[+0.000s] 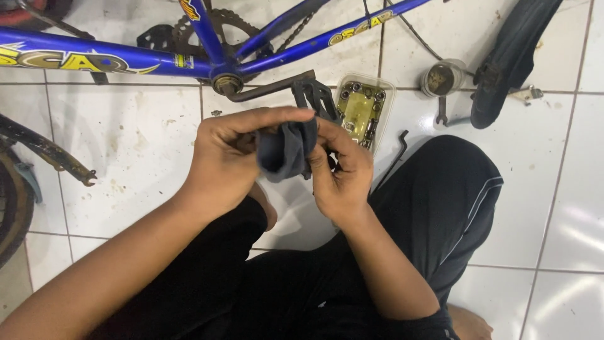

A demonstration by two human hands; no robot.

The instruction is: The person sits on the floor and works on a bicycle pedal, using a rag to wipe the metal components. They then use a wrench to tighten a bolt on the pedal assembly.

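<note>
Head view, looking down at a person seated on a white tiled floor (145,164). At the centre, the left hand (223,157) and the right hand (340,170) meet around a dark grey cloth (286,148). The left hand curls closed over the cloth from 9 o'clock, its fingers stretched across the top of the bundle. The right hand grips the cloth from 3 o'clock, fingers bent, thumb pressed into the fabric. Whether anything lies inside the cloth cannot be told.

Just beyond the hands, toward 12 o'clock, a black pedal (318,94) sits at the end of a crank arm (264,90) on a blue bicycle frame (251,53) lying across the top of the view. At 1 o'clock from the hands, a clear plastic tray (363,107) holds small metal parts in yellowish liquid. Farther toward 2 o'clock stand a small round container (441,77), a wrench (441,113) and a black saddle (513,56). A thin dark rod (393,160) lies beside the person's black-trousered knee (453,182).
</note>
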